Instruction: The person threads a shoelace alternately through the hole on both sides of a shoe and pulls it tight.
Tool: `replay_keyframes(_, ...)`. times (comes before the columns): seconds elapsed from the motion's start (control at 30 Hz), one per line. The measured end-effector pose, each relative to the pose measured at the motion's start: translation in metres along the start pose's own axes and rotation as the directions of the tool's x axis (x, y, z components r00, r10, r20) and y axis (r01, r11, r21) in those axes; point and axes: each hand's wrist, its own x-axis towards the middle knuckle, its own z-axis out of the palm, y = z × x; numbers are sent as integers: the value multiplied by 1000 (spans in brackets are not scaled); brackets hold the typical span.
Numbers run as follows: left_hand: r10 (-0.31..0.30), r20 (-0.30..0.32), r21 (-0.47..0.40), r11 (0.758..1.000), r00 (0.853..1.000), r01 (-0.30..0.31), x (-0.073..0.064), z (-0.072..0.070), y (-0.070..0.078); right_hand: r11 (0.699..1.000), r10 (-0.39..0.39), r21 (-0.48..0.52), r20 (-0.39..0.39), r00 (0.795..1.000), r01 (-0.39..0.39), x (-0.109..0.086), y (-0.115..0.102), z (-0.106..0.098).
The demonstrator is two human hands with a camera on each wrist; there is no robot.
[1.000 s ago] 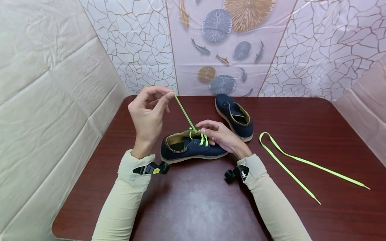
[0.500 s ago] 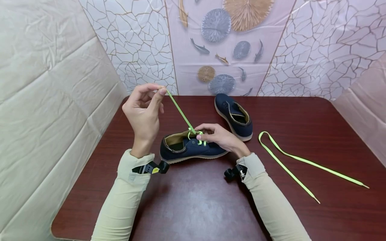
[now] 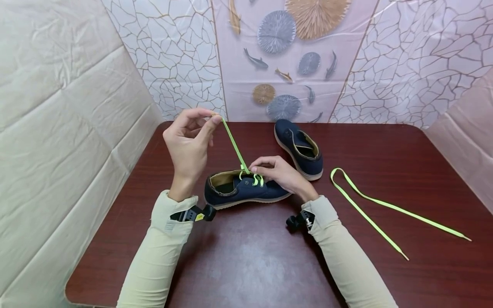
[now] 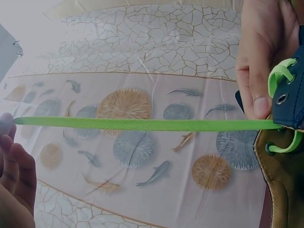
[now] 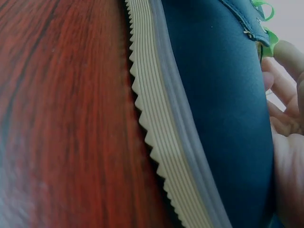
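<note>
In the head view, my left hand (image 3: 188, 147) is raised over the table and pinches the end of a neon green shoelace (image 3: 234, 143) between thumb and forefinger. That lace (image 4: 147, 124) runs straight from the fingertips down to the eyelets in the left wrist view. The navy shoe (image 3: 246, 195) lies upright with its toe to the right, laced through its lower eyelets. My right hand (image 3: 283, 173) holds it across the front, fingertips right by the lacing. In the right wrist view, the fingers (image 5: 285, 90) lie along the far side of the shoe (image 5: 213, 104).
A second navy shoe (image 3: 311, 164), with no lace in it, stands behind the right hand. A loose neon green lace (image 3: 373, 200) lies folded in a loop on the right of the dark red table (image 3: 246, 265). Patterned sheets (image 3: 185, 55) hang behind.
My left hand drew the lace up and left, then came back a little to the right. My right fingertips shifted slightly at the lacing. The shoes have hardly moved.
</note>
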Motion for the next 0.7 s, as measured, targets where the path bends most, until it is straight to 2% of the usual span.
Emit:
replay_keyframes(0.13, -2, 9, -15, 1000, 1000, 2, 0, 1, 0, 991, 15, -131, 31, 999, -11, -1, -3, -3)
replay_keyframes(0.27, -2, 12, -26, 1000, 1000, 3, 0, 2, 0, 983, 18, -185, 31, 999, -12, -2, -3, -5)
replay_keyframes(0.33, 3, 8, -26, 1000, 1000, -3, 0, 1, 1, 985, 12, -174, 20, 1000, -8, -2, -2, -6)
replay_keyframes(0.53, 51, -26, -14, 999, 998, -52, 1, 0, 1, 998, 23, -57, -8, 1000, -24, -1, 0, -6)
replay_keyframes(0.7, 88, -65, -19, 996, 994, -89, 4, -1, 1, 997, 32, -64, -16, 999, -33, -1, 0, -7)
